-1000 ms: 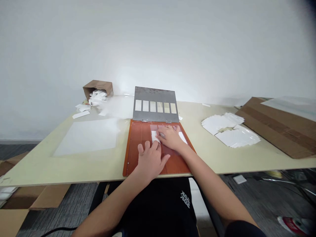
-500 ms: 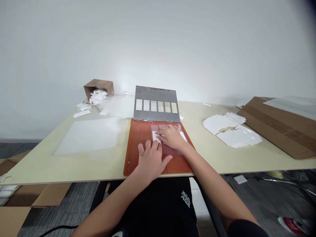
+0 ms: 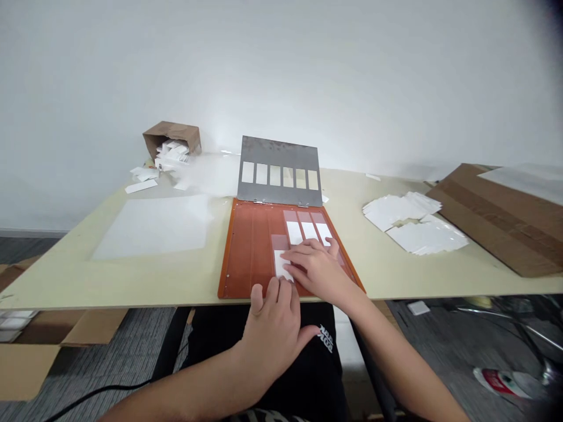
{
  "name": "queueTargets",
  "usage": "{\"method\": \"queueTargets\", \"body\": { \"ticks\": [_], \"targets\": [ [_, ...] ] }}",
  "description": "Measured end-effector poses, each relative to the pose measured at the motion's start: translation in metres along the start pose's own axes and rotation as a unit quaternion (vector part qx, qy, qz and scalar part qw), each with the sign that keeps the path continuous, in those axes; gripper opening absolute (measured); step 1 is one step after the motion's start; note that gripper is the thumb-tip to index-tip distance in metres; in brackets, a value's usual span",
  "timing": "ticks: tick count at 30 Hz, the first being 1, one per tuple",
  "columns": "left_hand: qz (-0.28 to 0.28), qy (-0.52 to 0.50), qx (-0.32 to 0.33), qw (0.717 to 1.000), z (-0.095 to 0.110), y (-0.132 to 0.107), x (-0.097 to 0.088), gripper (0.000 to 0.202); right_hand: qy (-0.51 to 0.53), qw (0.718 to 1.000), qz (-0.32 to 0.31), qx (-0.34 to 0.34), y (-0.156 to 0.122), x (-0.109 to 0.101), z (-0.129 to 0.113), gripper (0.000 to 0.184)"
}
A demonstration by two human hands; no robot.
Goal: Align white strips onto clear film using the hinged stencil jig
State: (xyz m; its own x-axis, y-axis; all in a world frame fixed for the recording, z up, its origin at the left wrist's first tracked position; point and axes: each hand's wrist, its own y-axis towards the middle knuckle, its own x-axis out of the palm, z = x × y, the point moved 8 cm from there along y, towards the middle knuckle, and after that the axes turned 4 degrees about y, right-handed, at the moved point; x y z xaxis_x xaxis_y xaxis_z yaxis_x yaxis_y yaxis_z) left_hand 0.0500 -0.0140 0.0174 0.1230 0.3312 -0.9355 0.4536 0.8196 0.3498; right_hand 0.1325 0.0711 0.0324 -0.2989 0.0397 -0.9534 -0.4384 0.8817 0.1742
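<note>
An orange-red board (image 3: 259, 252) with long shallow slots lies on the table, its hinged grey metal plate (image 3: 279, 149) with several rectangular windows raised at the back. Three white cards in clear film, among them a middle card (image 3: 309, 232), lie side by side on the board's right half. Further left and nearer me is another white card (image 3: 281, 262) in film. On it rest the stretched fingers of my right hand (image 3: 320, 271). My left hand (image 3: 273, 319) touches its near end with bent fingertips, thumb spread away; the fingertips' undersides are hidden.
Left of the board lies a translucent sheet (image 3: 153, 227). Behind it, a small carton (image 3: 189, 136) on its side spills white pieces. Fanned stacks of white cards (image 3: 424, 235) lie to the right, beside a large brown cardboard box (image 3: 505, 220). The table's front edge runs just before me.
Both hands and the film-covered card under them have slid toward me, out of line with the other cards. Three cards on the right now show more. The view has shifted slightly.
</note>
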Motion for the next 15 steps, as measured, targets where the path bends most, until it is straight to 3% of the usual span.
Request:
{"method": "queueTargets", "body": {
  "ticks": [7,15],
  "targets": [
    [-0.003,0.0,-0.003,1.0,-0.001,0.001,0.003,0.061,0.033,0.999,0.013,0.024,0.011,-0.009,0.02,0.027],
    [-0.018,-0.007,-0.003,1.0,0.0,0.001,0.003,0.062,-0.004,1.0,0.017,-0.002,0.017,-0.002,0.008,0.037]
  ]
}}
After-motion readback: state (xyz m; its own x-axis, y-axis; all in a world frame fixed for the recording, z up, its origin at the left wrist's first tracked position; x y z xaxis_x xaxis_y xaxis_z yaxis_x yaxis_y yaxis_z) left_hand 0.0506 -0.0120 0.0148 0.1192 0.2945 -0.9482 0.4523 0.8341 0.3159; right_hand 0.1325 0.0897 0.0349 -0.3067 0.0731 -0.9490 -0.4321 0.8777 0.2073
